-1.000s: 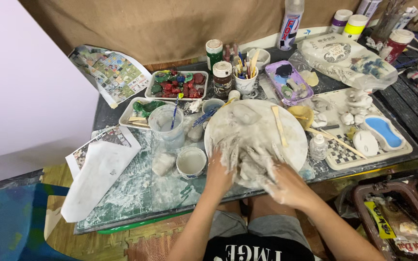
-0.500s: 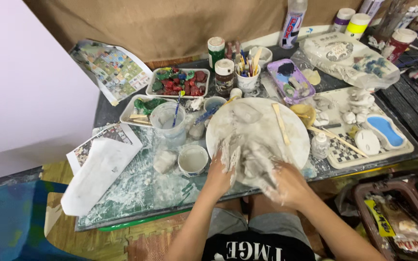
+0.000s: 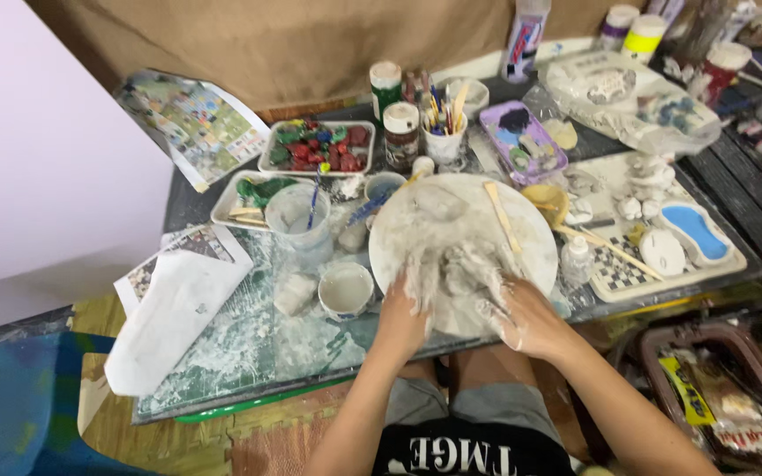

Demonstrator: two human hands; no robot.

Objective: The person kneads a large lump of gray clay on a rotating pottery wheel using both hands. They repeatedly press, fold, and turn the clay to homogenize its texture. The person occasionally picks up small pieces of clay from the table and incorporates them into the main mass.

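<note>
Hands are pressing into a grey clay lump (image 3: pixel 453 275) on the round board (image 3: pixel 535 231): left hand (image 3: pixel 401 316) and right hand (image 3: pixel 526 316) both cupping it, beside a small cup (image 3: pixel 345 289).

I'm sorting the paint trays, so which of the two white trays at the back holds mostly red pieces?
The far tray, beside the printed sheet; the nearer tray holds green bits instead.

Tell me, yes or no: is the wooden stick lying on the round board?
Yes, the wooden stick lies flat on the round board, beyond both hands.
</note>
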